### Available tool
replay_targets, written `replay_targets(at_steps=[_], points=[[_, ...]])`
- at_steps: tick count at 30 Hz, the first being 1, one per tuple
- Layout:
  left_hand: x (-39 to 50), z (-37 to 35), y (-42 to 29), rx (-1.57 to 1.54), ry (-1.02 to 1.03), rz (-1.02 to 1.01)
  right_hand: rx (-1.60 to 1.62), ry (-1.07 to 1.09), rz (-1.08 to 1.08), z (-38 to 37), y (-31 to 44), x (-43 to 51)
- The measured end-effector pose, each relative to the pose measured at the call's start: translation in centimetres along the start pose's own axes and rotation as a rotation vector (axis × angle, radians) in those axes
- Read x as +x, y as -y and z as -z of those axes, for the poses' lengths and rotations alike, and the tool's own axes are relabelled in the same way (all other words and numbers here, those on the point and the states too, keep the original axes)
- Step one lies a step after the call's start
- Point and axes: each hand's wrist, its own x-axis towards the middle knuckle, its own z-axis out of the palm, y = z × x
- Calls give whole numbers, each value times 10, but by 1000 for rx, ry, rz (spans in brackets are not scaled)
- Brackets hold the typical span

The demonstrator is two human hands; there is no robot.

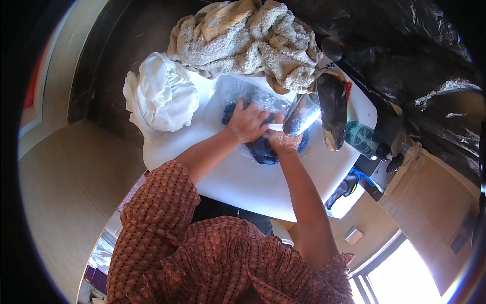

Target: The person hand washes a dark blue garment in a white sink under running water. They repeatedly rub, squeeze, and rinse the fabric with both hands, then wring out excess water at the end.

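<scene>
Dark wet cloth (262,152) lies bunched in soapy water in a white washbasin (224,182). My left hand (246,121) presses on the cloth from above, its fingers spread and wet with suds. Close beside it, my right hand (284,138) is on the right part of the cloth; the metal faucet (302,114) hides part of its fingers, so its grip cannot be made out. Both hands are nearly touching over the cloth.
A bunched beige towel (246,41) covers the basin's far rim. White cloth (163,93) is heaped at the left rim. Right of the faucet's dark, shiny lever (333,112) lies a teal pump bottle (366,140). Dark plastic sheeting (417,76) hangs at the upper right.
</scene>
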Motion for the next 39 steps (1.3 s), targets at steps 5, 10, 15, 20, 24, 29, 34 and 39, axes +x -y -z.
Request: replay_targets(at_steps=[5,10,15,20,24,29,34,39], points=[[50,33,-1,-111,430,159,69,-52,-73,-27,-22,29],[32,34,-10,-244,-5,206,251,-149,-246,-1,-19,25],[1,23,6,-201,-367,346,204,210,-347,76,16,-4],[0,33,-3,-216,27,269,-38,-108,0,64,12,-29],[-30,25,-16,-148,1,152,-8,-116,268,43,26,-52],[-21,15,-8,-139,-13,142,56,68,149,20,25,-38],[-3,15,1,-218,238,210,154,72,79,-17,4,-7],[40,13,10,-87,469,106,174,79,-4,-76,-43,23]])
